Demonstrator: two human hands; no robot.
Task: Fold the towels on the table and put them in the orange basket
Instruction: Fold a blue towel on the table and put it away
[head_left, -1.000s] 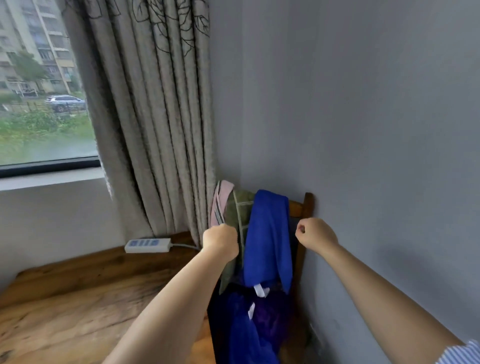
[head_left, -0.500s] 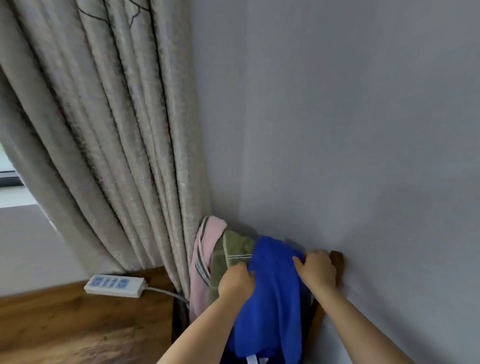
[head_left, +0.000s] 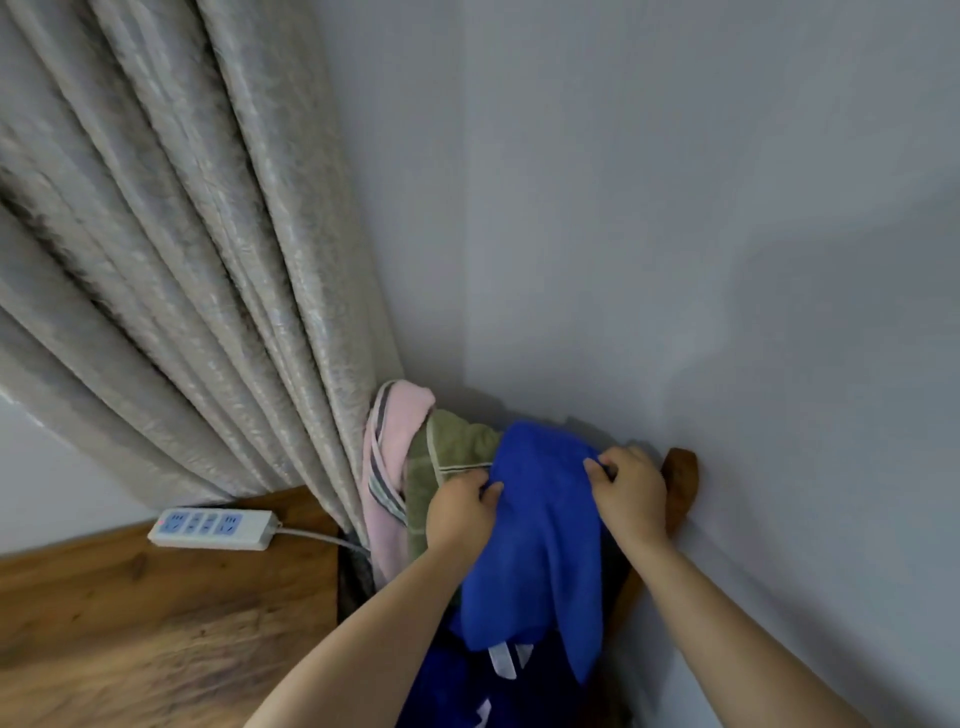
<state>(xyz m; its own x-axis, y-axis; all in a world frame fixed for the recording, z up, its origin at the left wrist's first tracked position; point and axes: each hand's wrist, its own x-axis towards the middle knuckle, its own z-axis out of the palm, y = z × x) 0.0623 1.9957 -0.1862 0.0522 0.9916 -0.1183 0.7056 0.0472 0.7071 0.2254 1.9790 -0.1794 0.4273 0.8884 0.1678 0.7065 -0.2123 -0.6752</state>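
Both hands are pinching the blue towel (head_left: 530, 540) draped over the chair back (head_left: 680, 483), off the desk's (head_left: 156, 623) far corner: left hand (head_left: 460, 512) and right hand (head_left: 631, 491) gripping its top fold. Best lifting straight up, evenly, so the green towel (head_left: 441, 452) isn't dragging along.

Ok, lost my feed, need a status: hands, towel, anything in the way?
Left hand and right hand both pinching blue towel. Towel draped over chair back. Green towel alongside, apparently not blocking.

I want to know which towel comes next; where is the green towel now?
In the head view, the green towel hangs over the chair back, between the pink towel on its left and the blue towel, just beyond the left hand.
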